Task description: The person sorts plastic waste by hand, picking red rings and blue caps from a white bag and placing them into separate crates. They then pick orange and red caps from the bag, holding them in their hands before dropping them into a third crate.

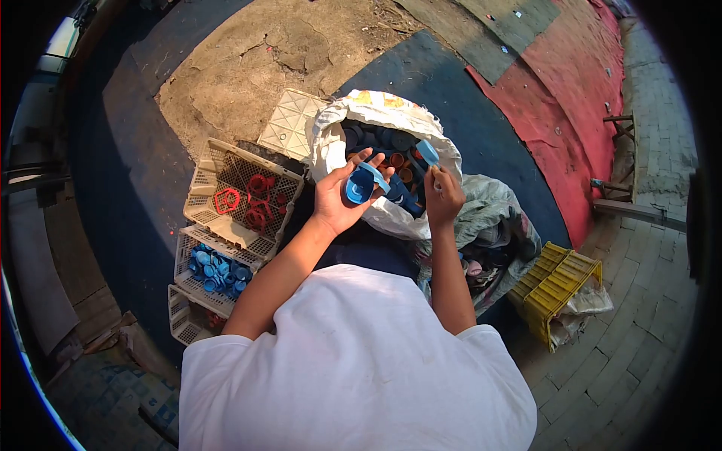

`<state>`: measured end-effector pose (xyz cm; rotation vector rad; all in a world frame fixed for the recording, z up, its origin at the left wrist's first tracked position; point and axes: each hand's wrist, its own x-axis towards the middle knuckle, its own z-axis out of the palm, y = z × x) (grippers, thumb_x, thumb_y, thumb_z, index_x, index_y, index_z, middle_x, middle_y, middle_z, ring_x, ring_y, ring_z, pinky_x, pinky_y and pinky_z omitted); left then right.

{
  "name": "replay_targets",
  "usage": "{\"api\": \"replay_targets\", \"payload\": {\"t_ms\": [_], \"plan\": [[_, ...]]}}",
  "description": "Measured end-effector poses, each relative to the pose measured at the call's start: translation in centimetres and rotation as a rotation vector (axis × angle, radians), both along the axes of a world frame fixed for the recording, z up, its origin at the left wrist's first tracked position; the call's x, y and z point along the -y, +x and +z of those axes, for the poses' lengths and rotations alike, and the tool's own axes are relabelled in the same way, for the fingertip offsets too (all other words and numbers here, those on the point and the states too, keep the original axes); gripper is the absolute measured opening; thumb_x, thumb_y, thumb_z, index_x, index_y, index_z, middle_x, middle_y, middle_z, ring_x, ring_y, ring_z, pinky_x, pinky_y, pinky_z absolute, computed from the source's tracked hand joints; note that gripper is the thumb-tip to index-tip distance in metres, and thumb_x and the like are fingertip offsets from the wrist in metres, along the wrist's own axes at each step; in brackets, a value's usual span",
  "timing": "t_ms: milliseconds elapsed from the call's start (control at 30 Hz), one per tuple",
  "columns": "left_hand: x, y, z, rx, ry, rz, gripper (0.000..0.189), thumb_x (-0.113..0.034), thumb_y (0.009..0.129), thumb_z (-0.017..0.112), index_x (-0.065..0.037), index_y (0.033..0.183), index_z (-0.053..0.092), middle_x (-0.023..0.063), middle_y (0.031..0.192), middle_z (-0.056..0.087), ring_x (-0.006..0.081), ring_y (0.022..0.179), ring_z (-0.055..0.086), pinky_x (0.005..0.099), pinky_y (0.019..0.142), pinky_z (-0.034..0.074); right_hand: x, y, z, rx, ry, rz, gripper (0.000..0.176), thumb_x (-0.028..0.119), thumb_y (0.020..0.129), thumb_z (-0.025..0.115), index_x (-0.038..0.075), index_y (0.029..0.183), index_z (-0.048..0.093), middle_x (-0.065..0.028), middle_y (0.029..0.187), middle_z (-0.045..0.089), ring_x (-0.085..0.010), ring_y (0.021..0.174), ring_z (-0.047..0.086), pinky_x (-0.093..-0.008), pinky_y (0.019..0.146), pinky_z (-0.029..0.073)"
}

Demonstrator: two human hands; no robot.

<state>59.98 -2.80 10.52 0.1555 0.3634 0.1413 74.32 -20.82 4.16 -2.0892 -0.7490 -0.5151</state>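
My left hand (336, 201) is turned palm up and holds a blue plastic cap (359, 188), its round hollow side showing. A lighter blue flap or strip lies across the cap's top. My right hand (445, 197) is closed around the lower end of a light-blue plastic piece (427, 152) that sticks up above the fingers; its exact kind I cannot make out. Both hands are over the mouth of a white woven sack (391, 113). Inside it are dark blue, orange and red plastic caps (404, 174), partly hidden by my hands.
On the left stand a cream crate (207, 177) with red plastic rings, another crate (184, 255) with blue caps (218, 270), and a third crate (180, 316). A stuffed grey-green sack (489, 203) and a yellow crate (553, 282) are to the right.
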Motion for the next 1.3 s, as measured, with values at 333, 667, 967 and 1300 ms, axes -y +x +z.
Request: {"api": "replay_targets", "payload": {"t_ms": [333, 667, 967, 1300], "plan": [[0.2, 0.1, -0.4, 0.003, 0.039, 0.06, 0.054, -0.038, 0.093, 0.059, -0.01, 0.139, 0.05, 0.0164, 0.144, 0.052, 0.0392, 0.135, 0.05, 0.0477, 0.112, 0.041, -1.1, -0.7, 4.3, -0.198, 0.286, 0.08, 0.013, -0.002, 0.08, 0.08, 0.001, 0.087, 0.07, -0.0128, 0.093, 0.075, -0.0139, 0.065, 0.068, -0.0258, 0.056, 0.053], [0.1, 0.4, -0.1, -0.04, -0.064, 0.069, 0.056, -0.056, 0.1, 0.043, -0.013, 0.134, 0.054, 0.0146, 0.144, 0.053, 0.037, 0.126, 0.056, 0.052, 0.106, 0.045, -5.3, -6.1, 10.9, -1.251, 0.565, 0.476, 0.014, 0.006, 0.09, 0.074, 0.001, 0.087, 0.061, -0.0063, 0.071, 0.068, -0.0057, 0.056, 0.061, -0.0196, 0.044, 0.046], [0.1, -0.4, -0.7, -0.021, -0.109, 0.104, 0.048, -0.055, 0.095, 0.053, -0.015, 0.119, 0.065, 0.0132, 0.144, 0.053, 0.0331, 0.128, 0.054, 0.0539, 0.106, 0.047, -5.8, -6.4, 9.6, -0.993, 0.192, 0.486, 0.022, 0.021, 0.096, 0.072, 0.001, 0.103, 0.071, 0.0053, 0.064, 0.055, -0.0012, 0.055, 0.046, -0.0178, 0.047, 0.028], [-0.1, -0.6, -1.2, 0.041, -0.147, 0.123, 0.032, -0.043, 0.094, 0.06, -0.017, 0.109, 0.071, 0.0138, 0.143, 0.055, 0.0408, 0.131, 0.051, 0.0602, 0.104, 0.047, 1.1, 0.0, 2.4, -0.756, -0.147, 0.136, 0.026, 0.03, 0.091, 0.073, 0.004, 0.095, 0.072, -0.0014, 0.073, 0.061, -0.0151, 0.063, 0.058, -0.0306, 0.058, 0.046]]}}
